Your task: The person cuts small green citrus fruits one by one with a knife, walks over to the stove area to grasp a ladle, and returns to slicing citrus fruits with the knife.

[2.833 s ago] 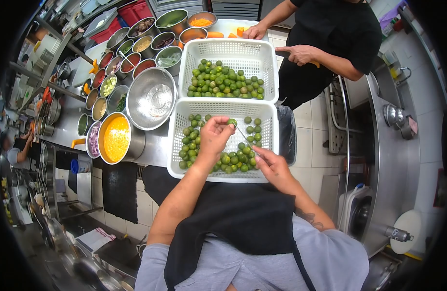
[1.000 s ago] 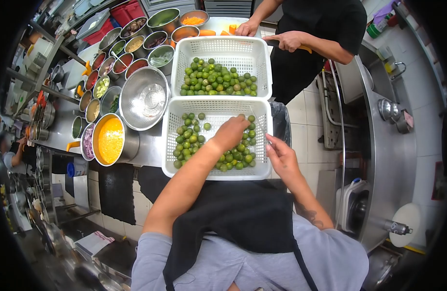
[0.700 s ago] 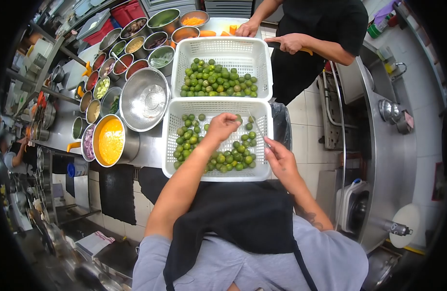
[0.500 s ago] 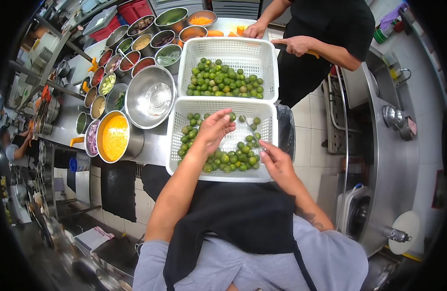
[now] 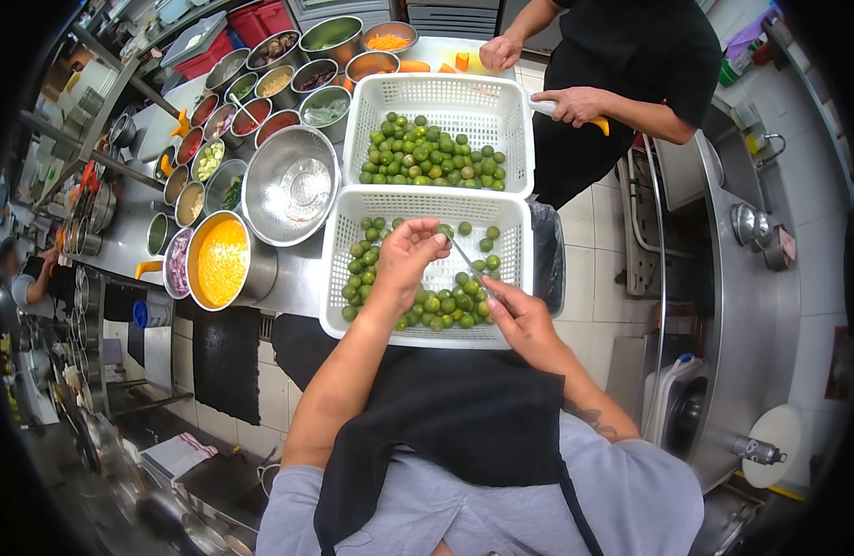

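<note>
Pinched a lime (image 5: 445, 233) between the fingers of the left hand (image 5: 408, 265), clamped on it above the near basket (image 5: 515, 283). Curled those fingers in, after holding them more outstretched half a second earlier. Gripped a knife (image 5: 469, 260) in the right hand (image 5: 522, 318), with fingers together around its handle end. Swung the blade over as well: had it apart from the lime half a second before, and brought its tip up to the lime by this moment. Could not tell a cut from a mere touch at so small a size. Came back close to the pose of the earliest picture, with fruit and blade meeting over about the same part of the basket.

Left the loose limes (image 5: 453, 304) in the near basket much as half a second earlier: heaped toward the front and right, strung down the left side, scattered at the back right. Found the far basket (image 5: 445, 100) and its heap (image 5: 432, 157) unchanged, just beyond. Kept the colander (image 5: 297, 176) on the counter (image 5: 302, 283), beside both.

Noticed a change at the far side too: saw a co-worker's hand (image 5: 500, 53) farther from the orange pieces (image 5: 461, 61) than before, and more of the pale blade (image 5: 543, 107) in the other hand (image 5: 580, 107).
</note>
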### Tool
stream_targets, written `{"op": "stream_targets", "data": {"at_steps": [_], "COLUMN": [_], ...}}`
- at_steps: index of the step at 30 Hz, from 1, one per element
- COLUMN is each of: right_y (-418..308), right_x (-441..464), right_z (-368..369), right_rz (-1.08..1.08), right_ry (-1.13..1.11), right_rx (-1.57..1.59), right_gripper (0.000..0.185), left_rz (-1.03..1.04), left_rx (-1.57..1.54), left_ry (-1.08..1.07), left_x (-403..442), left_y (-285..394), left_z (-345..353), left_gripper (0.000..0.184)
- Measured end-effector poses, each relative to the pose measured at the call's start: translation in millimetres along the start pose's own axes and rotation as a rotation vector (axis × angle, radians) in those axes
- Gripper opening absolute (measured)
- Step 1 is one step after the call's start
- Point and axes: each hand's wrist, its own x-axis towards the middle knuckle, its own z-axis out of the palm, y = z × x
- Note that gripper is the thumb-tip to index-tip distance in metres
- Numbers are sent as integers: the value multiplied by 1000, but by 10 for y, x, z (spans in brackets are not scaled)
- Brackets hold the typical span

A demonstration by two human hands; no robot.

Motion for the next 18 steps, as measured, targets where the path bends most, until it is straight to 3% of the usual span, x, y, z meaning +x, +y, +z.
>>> {"op": "stream_targets", "data": {"at_steps": [18], "right_y": [-17], "right_x": [-48], "right_z": [63], "right_rz": [91], "right_ry": [-42], "right_rx": [83], "right_gripper": [35], "left_rz": [225], "left_rx": [189], "left_ry": [31], "left_x": [-123], "left_y": [-171], "left_z": [24], "left_gripper": [20]}}
